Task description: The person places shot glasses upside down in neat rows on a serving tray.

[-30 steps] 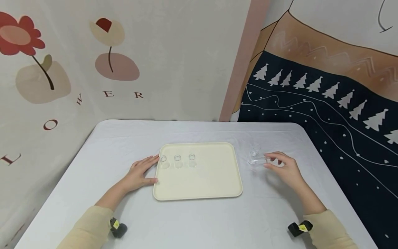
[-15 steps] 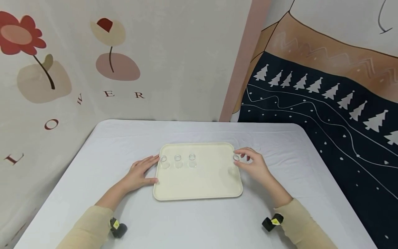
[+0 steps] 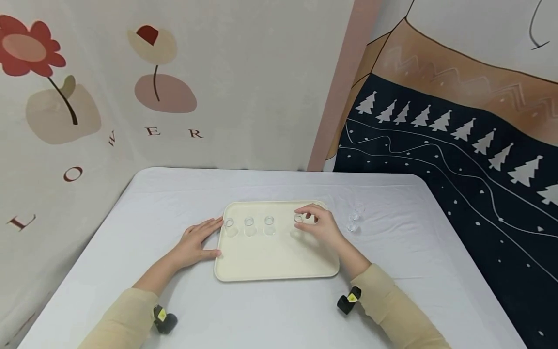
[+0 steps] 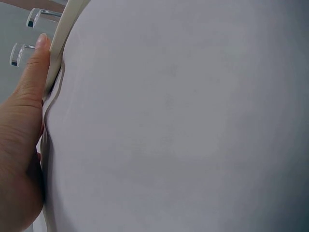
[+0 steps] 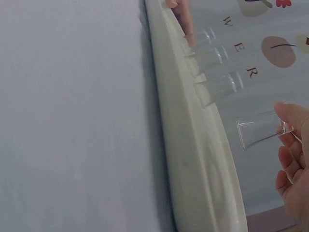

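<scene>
While the left hand (image 3: 192,246) is resting against the left edge of the tray (image 3: 261,261), its fingers are spreading loosely, gripping nothing, perhaps to keep it from sliding. Three clear glasses (image 3: 249,225) are standing in a row on the tray's left half, probably spaced for easy reach. Above the tray's right half, the right hand (image 3: 324,228) is pinching a fourth glass (image 5: 260,128) by its upper end; its body is hanging below the fingertips, likely leaving the lower end unobstructed. Right of the tray, more clear glasses (image 3: 354,226) are sitting close together.
</scene>
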Demonstrator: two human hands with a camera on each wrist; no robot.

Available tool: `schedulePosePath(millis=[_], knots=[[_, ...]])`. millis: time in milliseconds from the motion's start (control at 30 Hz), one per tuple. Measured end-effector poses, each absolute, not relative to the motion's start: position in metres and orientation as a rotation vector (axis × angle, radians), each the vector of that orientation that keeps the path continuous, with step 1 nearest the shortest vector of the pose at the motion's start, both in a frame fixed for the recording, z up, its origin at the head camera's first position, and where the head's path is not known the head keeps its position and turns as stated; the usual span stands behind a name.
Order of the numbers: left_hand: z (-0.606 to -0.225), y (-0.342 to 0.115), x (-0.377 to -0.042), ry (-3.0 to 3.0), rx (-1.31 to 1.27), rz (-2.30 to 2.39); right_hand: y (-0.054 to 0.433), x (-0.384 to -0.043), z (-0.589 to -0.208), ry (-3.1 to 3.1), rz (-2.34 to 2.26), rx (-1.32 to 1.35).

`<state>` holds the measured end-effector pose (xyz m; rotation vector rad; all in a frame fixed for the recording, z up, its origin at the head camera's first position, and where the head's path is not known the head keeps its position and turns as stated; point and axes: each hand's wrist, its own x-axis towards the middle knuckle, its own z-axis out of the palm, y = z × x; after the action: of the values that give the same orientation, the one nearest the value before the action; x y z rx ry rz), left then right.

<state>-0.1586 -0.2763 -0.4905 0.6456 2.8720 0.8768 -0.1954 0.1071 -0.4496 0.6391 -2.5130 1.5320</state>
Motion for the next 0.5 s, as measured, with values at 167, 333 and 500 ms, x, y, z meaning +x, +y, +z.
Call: schedulePosePath(millis=[167,333,500], knots=[[-0.491,-0.276,-0.159,2.87,0.653,0.878,0.095,-0.199,-0.457,-2.532,1.537,0.635],[-0.491,-0.276,-0.159,2.874,0.664,0.872,0.09,-0.202,-0.463,-2.561,1.54,0.621],[-0.491,-0.277,-0.159,2.876,0.669,0.873,0.087,-0.203,-0.468,-2.584,1.558,0.61]])
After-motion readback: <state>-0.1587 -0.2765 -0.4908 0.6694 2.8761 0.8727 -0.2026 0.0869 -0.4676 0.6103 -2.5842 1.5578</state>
